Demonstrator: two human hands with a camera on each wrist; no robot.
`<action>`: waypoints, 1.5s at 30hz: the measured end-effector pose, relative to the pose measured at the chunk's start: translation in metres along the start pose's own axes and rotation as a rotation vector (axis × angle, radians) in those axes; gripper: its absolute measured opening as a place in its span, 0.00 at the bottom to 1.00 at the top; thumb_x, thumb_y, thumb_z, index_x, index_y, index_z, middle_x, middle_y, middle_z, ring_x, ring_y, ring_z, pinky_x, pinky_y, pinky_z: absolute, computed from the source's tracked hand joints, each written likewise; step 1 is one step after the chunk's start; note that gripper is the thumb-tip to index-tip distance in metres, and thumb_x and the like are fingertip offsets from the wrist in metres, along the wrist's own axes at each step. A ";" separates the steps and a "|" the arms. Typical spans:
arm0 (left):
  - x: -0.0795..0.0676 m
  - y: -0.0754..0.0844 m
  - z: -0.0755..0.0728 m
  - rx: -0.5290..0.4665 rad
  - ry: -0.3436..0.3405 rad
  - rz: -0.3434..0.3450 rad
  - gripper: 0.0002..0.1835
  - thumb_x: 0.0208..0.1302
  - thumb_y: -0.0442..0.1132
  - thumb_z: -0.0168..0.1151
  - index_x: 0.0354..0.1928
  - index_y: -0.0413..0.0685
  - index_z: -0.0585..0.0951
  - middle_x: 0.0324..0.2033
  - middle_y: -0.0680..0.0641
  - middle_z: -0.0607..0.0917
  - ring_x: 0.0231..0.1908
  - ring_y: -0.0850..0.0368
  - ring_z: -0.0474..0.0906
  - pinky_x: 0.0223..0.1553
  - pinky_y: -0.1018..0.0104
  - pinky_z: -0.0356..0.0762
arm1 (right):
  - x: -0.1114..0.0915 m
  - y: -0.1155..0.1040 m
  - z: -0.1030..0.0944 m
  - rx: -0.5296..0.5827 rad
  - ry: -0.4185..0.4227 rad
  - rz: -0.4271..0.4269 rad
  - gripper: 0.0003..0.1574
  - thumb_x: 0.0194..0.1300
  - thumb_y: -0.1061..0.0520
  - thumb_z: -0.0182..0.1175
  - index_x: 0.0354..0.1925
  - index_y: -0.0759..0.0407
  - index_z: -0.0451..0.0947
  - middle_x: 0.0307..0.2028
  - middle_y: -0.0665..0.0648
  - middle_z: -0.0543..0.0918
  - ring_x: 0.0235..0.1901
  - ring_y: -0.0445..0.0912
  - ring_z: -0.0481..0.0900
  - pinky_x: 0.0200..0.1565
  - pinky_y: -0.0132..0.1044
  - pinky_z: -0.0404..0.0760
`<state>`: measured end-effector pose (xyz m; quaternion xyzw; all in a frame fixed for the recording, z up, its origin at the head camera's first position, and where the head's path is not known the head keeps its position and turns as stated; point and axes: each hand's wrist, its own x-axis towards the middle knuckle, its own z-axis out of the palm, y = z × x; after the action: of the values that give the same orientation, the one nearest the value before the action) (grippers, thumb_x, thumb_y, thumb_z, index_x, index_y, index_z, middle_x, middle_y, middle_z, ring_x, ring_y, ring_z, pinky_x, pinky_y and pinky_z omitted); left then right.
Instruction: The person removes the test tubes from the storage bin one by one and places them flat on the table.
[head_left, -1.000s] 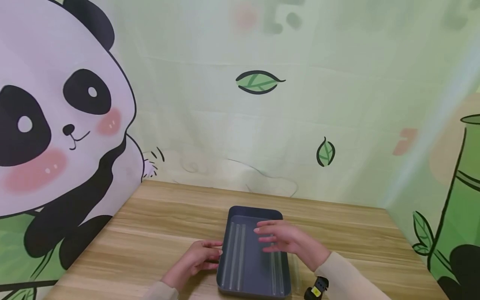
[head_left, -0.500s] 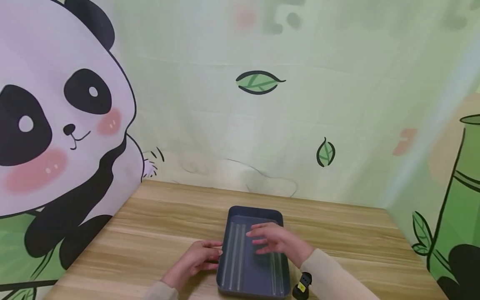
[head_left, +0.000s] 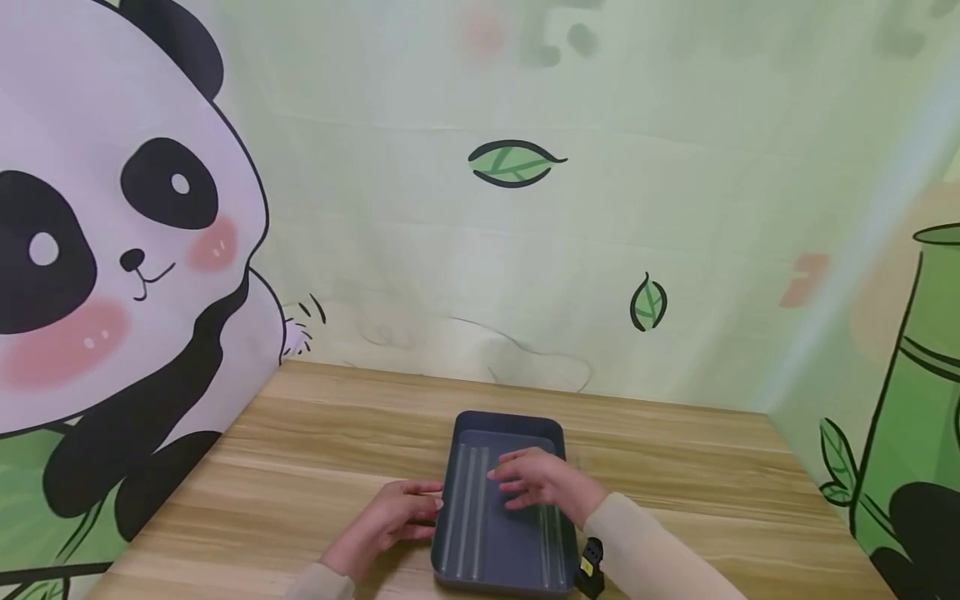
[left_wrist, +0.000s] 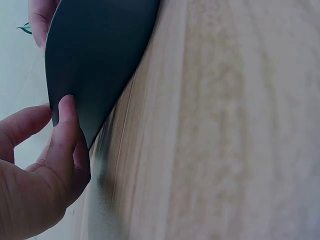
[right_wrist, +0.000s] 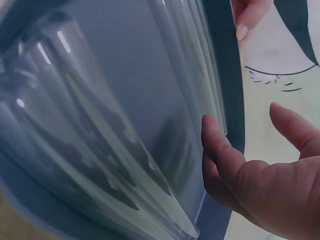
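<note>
A dark blue rectangular tray [head_left: 510, 423] lies lengthwise on the wooden table. Inside it, clear tubes form two groups: one set of tubes [head_left: 467, 512] along the left wall, another set of tubes [head_left: 553, 550] along the right. My left hand [head_left: 390, 517] touches the outside of the tray's left wall, thumb tip at the rim; in the left wrist view its fingertips meet the dark wall [left_wrist: 100, 50]. My right hand [head_left: 536, 477] hovers over the tray's middle, holding nothing, fingers loosely bent. The right wrist view shows the near tubes [right_wrist: 90, 110] side by side below that hand.
Bare wooden table [head_left: 337, 425] surrounds the tray. Behind it hangs a pale green cloth backdrop [head_left: 375, 208] with a large panda [head_left: 187, 317] at the left and bamboo at the right. A black strap piece [head_left: 590, 568] is at my right wrist.
My right hand has moved left and slightly down, from the tray's right side to over its middle. My left hand stays at the left wall, and the tray has not visibly moved.
</note>
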<state>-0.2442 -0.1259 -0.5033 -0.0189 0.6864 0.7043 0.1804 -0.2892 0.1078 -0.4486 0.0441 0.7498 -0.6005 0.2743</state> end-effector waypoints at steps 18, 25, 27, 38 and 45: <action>0.003 0.000 0.001 0.003 0.013 -0.002 0.27 0.65 0.29 0.63 0.65 0.24 0.72 0.37 0.47 0.89 0.37 0.59 0.84 0.37 0.64 0.89 | 0.016 0.007 0.017 -0.026 0.034 0.042 0.34 0.68 0.69 0.58 0.69 0.79 0.62 0.64 0.77 0.75 0.66 0.67 0.74 0.57 0.57 0.85; 0.003 0.001 0.002 0.004 0.014 -0.007 0.27 0.64 0.29 0.62 0.65 0.23 0.72 0.37 0.47 0.89 0.37 0.59 0.84 0.37 0.64 0.88 | 0.015 0.005 0.026 -0.022 0.071 0.043 0.35 0.65 0.72 0.59 0.68 0.81 0.63 0.64 0.77 0.74 0.63 0.66 0.75 0.54 0.53 0.88; 0.003 0.001 0.002 0.006 0.014 -0.009 0.27 0.65 0.29 0.63 0.64 0.23 0.72 0.37 0.47 0.89 0.37 0.59 0.84 0.38 0.63 0.89 | 0.015 0.005 0.028 -0.028 0.082 0.039 0.37 0.64 0.72 0.59 0.69 0.81 0.61 0.65 0.77 0.73 0.63 0.66 0.75 0.52 0.52 0.88; 0.004 0.002 0.002 0.008 0.001 -0.010 0.27 0.66 0.29 0.62 0.65 0.23 0.71 0.37 0.47 0.89 0.37 0.59 0.84 0.38 0.64 0.88 | 0.014 0.006 0.039 -0.075 0.176 0.037 0.39 0.60 0.72 0.65 0.67 0.78 0.64 0.44 0.67 0.79 0.39 0.51 0.75 0.39 0.46 0.91; 0.002 0.003 0.003 0.006 0.008 -0.012 0.27 0.65 0.28 0.62 0.64 0.23 0.72 0.38 0.47 0.90 0.38 0.59 0.85 0.38 0.63 0.89 | 0.016 0.008 0.041 -0.096 0.186 0.024 0.40 0.58 0.74 0.64 0.67 0.79 0.63 0.47 0.70 0.79 0.45 0.55 0.76 0.41 0.47 0.91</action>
<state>-0.2466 -0.1229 -0.5010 -0.0255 0.6892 0.7009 0.1820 -0.2849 0.0680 -0.4683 0.0956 0.7993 -0.5539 0.2125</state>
